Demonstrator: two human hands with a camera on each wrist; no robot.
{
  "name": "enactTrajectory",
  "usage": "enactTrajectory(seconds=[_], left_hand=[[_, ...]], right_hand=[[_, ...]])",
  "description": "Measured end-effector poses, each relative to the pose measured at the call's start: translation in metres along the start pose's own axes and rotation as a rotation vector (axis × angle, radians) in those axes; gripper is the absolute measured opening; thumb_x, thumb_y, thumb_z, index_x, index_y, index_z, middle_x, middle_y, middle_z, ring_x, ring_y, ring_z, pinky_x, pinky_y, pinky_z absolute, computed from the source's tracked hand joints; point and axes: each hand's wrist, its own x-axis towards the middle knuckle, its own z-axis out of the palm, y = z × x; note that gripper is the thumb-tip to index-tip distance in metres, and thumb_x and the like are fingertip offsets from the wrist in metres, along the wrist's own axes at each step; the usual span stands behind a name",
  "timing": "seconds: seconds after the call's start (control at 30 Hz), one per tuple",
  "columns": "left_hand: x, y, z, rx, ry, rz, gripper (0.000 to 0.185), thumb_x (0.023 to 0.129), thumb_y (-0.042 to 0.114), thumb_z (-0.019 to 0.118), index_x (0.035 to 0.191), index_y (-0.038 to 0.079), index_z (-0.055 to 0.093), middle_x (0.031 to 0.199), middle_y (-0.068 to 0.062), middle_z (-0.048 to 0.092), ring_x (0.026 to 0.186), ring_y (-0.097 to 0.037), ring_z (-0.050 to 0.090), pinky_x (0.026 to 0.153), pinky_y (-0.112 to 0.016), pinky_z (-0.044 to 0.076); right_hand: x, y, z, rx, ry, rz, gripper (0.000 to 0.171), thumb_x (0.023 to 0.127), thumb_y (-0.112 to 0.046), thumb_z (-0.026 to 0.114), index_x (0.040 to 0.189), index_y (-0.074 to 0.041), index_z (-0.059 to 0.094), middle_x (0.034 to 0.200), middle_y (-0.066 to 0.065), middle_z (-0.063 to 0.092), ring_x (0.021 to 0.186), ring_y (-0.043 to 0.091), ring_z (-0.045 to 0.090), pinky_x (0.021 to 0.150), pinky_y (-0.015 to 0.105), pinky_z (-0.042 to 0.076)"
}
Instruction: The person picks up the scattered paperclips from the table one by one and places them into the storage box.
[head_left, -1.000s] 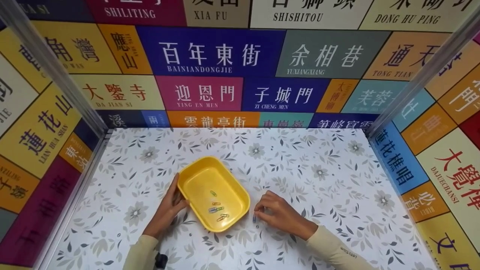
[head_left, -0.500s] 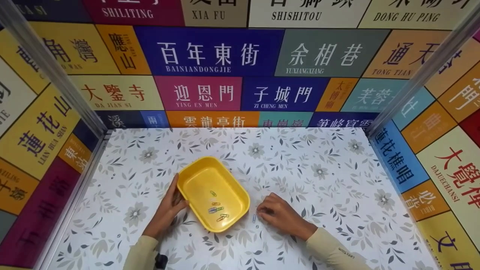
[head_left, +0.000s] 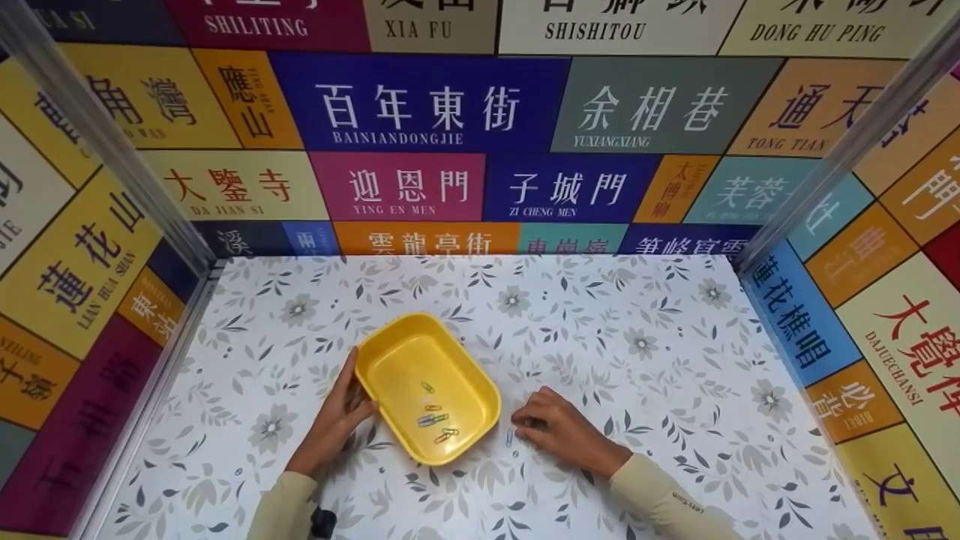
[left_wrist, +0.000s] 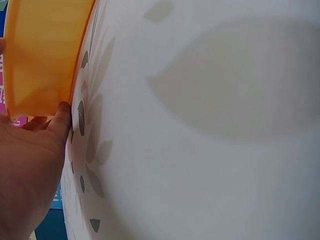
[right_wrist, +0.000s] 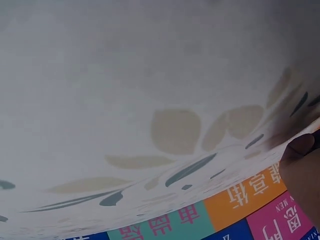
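Observation:
A yellow plastic tray [head_left: 375, 330] stands at an angle on the patterned tabletop, with several small coloured paper clips [head_left: 427, 420] inside it. Against its left outer wall rests my left hand [head_left: 339, 420], thumb and fingers spread along the side; the left wrist view shows the thumb [left_wrist: 61, 117] touching the tray's edge [left_wrist: 75, 75]. To the right of the tray, my right hand [head_left: 562, 431] is low over the table with curled fingers and no visible object in them. A bluish paper clip [head_left: 509, 436] lies just left of its thumb. Only the right thumb tip [right_wrist: 300, 145] shows clearly in the right wrist view.
A white cover with a grey leaf and flower print [head_left: 637, 300] lies over the table. Coloured panels with lettering [head_left: 420, 112] wall in the back and both sides. Clear-looking corner posts [head_left: 817, 150] rise at the table's back corners.
My right hand has shifted slightly right, away from the paper clip on the table, which now shows fully. The left hand and the tray have stayed in place.

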Motion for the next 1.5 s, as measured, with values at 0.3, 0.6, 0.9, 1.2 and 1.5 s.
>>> enactTrajectory(seconds=[0.3,0.6,0.9,1.2,1.5], left_hand=[[0.001,-0.001,0.000,-0.005,-0.006,0.002,0.099,0.109,0.004,0.067,0.179,0.019,-0.002,0.186,-0.003,0.003,0.170,-0.029,0.016,0.122,-0.009,0.028],[-0.001,0.000,0.000,-0.004,-0.010,0.022,0.098,0.109,0.003,0.066,0.179,0.020,-0.001,0.186,-0.005,0.006,0.169,-0.029,0.018,0.122,-0.010,0.030],[-0.001,0.000,0.001,0.006,-0.003,0.009,0.098,0.110,0.004,0.066,0.179,0.020,-0.001,0.186,-0.003,0.003,0.170,-0.030,0.016,0.122,-0.009,0.028],[-0.001,-0.001,0.001,0.005,0.004,0.006,0.099,0.108,0.003,0.067,0.179,0.019,0.000,0.186,-0.002,0.005,0.169,-0.029,0.018,0.122,-0.009,0.028],[-0.001,0.000,0.000,-0.013,-0.016,0.036,0.097,0.110,0.003,0.065,0.179,0.018,-0.001,0.186,-0.006,0.005,0.169,-0.031,0.019,0.122,-0.011,0.031]], right_hand=[[-0.002,0.006,0.003,-0.021,-0.004,0.007,0.018,0.098,-0.011,0.084,0.116,-0.007,0.085,0.098,-0.001,0.073,0.092,0.013,0.058,0.081,0.031,0.054],[-0.001,0.006,0.002,-0.003,-0.022,0.005,0.015,0.101,-0.007,0.080,0.115,-0.009,0.084,0.098,-0.001,0.072,0.090,0.014,0.057,0.080,0.032,0.053],[0.012,-0.007,-0.008,-0.130,-0.187,0.089,0.011,0.102,-0.009,0.078,0.113,-0.010,0.075,0.099,-0.001,0.066,0.094,0.011,0.054,0.085,0.035,0.054],[0.014,-0.005,-0.014,0.005,-0.204,0.185,0.010,0.098,-0.010,0.083,0.102,-0.010,0.074,0.096,-0.002,0.066,0.093,0.011,0.055,0.084,0.030,0.052],[0.011,-0.001,-0.017,0.015,-0.193,0.167,0.007,0.100,-0.010,0.080,0.095,-0.012,0.076,0.090,-0.006,0.069,0.087,0.007,0.052,0.079,0.026,0.050]])
